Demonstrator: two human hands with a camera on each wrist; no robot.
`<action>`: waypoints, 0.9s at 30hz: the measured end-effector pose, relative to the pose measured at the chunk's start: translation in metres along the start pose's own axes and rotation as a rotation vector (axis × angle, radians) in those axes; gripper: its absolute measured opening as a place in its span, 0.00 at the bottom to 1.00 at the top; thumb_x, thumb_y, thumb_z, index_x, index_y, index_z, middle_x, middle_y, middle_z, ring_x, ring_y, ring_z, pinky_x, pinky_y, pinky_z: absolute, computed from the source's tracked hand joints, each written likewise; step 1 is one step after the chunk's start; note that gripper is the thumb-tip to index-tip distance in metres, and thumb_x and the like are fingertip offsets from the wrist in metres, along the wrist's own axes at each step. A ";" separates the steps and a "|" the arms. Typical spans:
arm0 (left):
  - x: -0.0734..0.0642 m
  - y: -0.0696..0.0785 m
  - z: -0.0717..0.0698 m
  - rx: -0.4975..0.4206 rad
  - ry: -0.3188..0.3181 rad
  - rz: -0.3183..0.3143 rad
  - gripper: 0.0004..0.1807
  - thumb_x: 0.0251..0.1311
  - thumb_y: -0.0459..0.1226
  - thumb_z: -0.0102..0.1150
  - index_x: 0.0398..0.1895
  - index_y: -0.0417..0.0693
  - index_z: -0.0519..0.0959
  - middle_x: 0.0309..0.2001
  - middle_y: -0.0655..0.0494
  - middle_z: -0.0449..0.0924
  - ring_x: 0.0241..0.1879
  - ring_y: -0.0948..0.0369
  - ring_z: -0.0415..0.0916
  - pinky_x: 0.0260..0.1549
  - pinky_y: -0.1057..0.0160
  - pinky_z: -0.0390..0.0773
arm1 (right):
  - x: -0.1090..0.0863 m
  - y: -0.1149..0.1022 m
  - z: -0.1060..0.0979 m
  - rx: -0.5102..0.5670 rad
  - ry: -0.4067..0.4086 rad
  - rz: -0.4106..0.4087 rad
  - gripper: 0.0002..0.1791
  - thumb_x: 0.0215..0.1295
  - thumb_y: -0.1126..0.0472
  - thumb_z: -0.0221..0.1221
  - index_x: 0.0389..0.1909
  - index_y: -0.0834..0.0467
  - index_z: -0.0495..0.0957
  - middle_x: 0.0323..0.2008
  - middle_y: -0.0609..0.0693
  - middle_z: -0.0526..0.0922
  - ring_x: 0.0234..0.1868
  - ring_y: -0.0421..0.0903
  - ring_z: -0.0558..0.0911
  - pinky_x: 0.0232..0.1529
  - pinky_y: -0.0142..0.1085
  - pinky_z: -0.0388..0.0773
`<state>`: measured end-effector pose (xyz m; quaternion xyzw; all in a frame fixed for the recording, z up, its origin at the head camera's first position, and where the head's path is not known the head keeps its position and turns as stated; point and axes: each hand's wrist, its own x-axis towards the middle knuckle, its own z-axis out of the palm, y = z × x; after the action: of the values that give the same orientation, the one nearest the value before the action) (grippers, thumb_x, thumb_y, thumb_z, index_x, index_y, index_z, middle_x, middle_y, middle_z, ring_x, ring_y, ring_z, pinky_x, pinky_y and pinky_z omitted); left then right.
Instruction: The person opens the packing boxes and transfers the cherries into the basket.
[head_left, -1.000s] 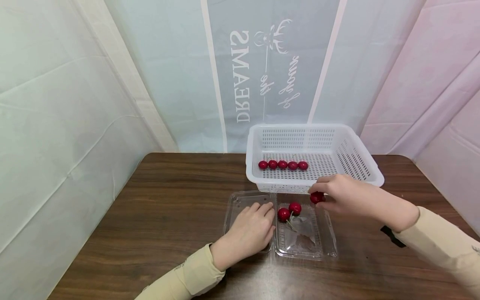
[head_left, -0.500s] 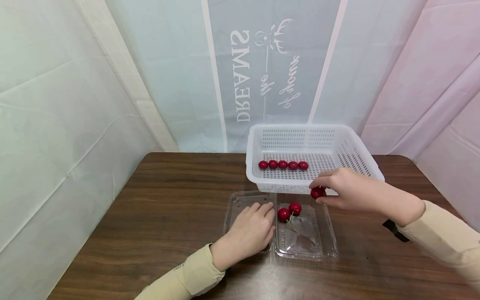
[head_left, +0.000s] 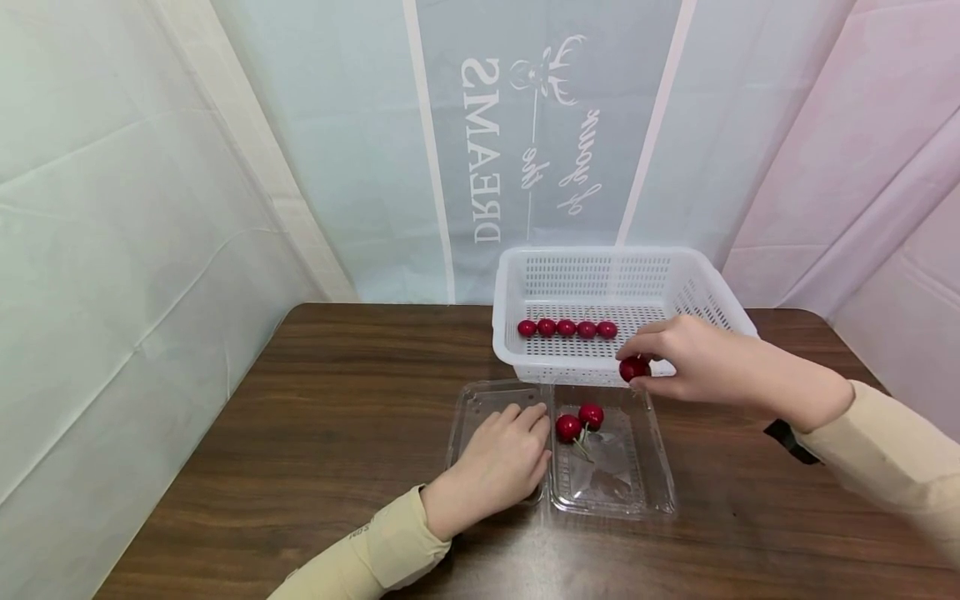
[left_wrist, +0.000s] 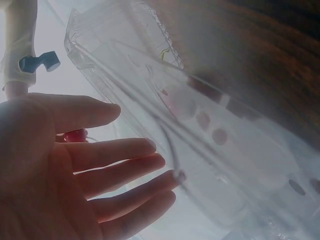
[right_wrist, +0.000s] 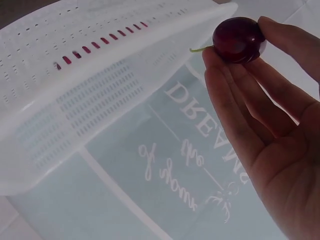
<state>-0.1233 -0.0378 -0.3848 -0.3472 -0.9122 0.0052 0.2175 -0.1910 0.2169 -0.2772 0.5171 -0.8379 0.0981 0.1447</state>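
Note:
Between thumb and fingertips my right hand (head_left: 693, 367) pinches a dark red cherry (head_left: 634, 369), held at the near rim of the white basket. The right wrist view shows this cherry (right_wrist: 239, 40) with a short green stem. My left hand (head_left: 498, 462) rests on the lid half of a clear plastic clamshell box (head_left: 652, 492), its fingers nearly straight in the left wrist view. Two cherries with stems (head_left: 567, 428) lie in the box's right half. Inside the white basket (head_left: 506, 346), a row of several cherries (head_left: 566, 328) lines the front left of the floor.
The basket stands at the back of the brown wooden table (head_left: 337, 400), right behind the clamshell box. A printed curtain (head_left: 540, 150) hangs close behind the table, with pale cloth (head_left: 135, 250) at the left side.
My right hand has moved up and away from the box toward the basket with the cherry in its fingers. The left hand stays in place on the lid.

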 end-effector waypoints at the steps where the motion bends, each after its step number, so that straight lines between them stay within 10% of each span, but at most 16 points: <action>1: 0.000 0.000 0.000 0.002 -0.001 -0.001 0.16 0.56 0.45 0.60 0.42 0.45 0.81 0.52 0.51 0.80 0.41 0.58 0.77 0.33 0.63 0.78 | 0.001 0.001 0.000 -0.003 0.003 -0.001 0.12 0.44 0.64 0.70 0.32 0.53 0.82 0.28 0.37 0.80 0.29 0.30 0.78 0.30 0.28 0.77; 27: 0.000 0.001 -0.002 0.009 -0.032 -0.011 0.15 0.56 0.45 0.59 0.42 0.46 0.80 0.52 0.52 0.80 0.41 0.58 0.77 0.34 0.62 0.78 | 0.020 0.055 0.002 0.066 -0.145 0.156 0.12 0.43 0.68 0.71 0.31 0.56 0.82 0.27 0.44 0.84 0.30 0.40 0.83 0.33 0.35 0.81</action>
<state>-0.1221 -0.0374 -0.3827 -0.3412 -0.9174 0.0139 0.2044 -0.2493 0.2238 -0.2731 0.4608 -0.8800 0.0991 0.0585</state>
